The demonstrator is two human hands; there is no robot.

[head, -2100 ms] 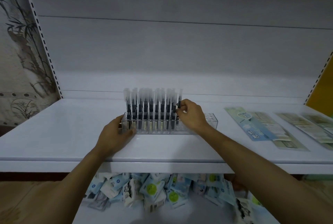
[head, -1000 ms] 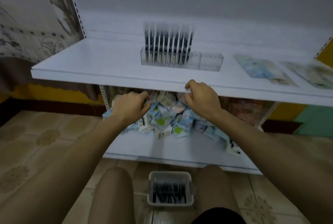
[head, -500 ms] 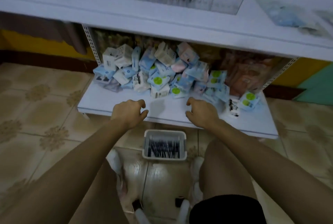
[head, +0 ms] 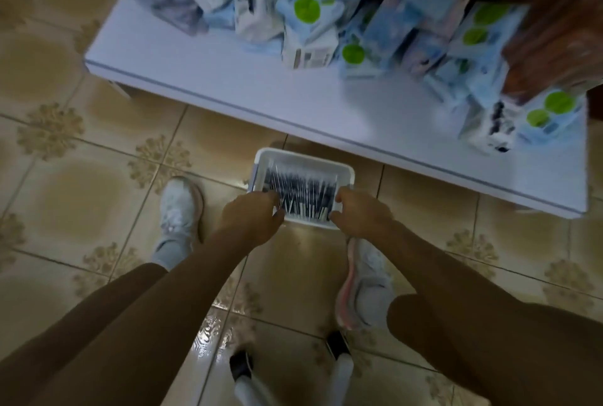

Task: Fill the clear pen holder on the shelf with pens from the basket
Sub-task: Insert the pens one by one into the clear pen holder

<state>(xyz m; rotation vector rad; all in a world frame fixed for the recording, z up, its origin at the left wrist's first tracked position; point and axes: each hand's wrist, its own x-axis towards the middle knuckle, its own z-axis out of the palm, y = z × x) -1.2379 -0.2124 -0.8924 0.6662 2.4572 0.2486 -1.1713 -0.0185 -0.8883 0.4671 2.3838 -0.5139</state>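
ITEM: pen pick-up, floor level.

RISKS (judged)
- Pens (head: 303, 191) lie loose and crossed in the basket. A quick grab at the near ends may drag out extras, which would drop and roll on the floor tiles (head: 81, 193).
- Basket (head: 306, 159) sits just in front of the lower shelf (head: 261, 89) edge. Lifted carelessly, it or a fistful of pens could knock that edge and spill.
- Shoes flank the basket: left shoe (head: 179, 206) at its 9 o'clock, right shoe (head: 362, 285) at its 5 o'clock. A dropped pen could end up underfoot.
- Frame is blurred, so aim at single pens looks poor.

CONTAINERS
- Basket: white plastic, rectangular, on the floor at frame centre. Holds many dark pens w/ pale ends, roughly parallel, a few askew. Not near empty.
- Lower shelf, 12–3 o'clock: heap of small blue/white boxes (head: 310, 30), some w/ green dots.
- Clear pen holder: not in view; fill level unknown.

HANDS
- Left hand (head: 253, 218): at basket's 7 o'clock corner, fingers curled onto pen ends. Pinching a pen or not: cannot tell.
- Right hand (head: 363, 214): at basket's 5 o'clock corner, thumb over the rim and fingers curled under it, so it appears to be grasping the basket.
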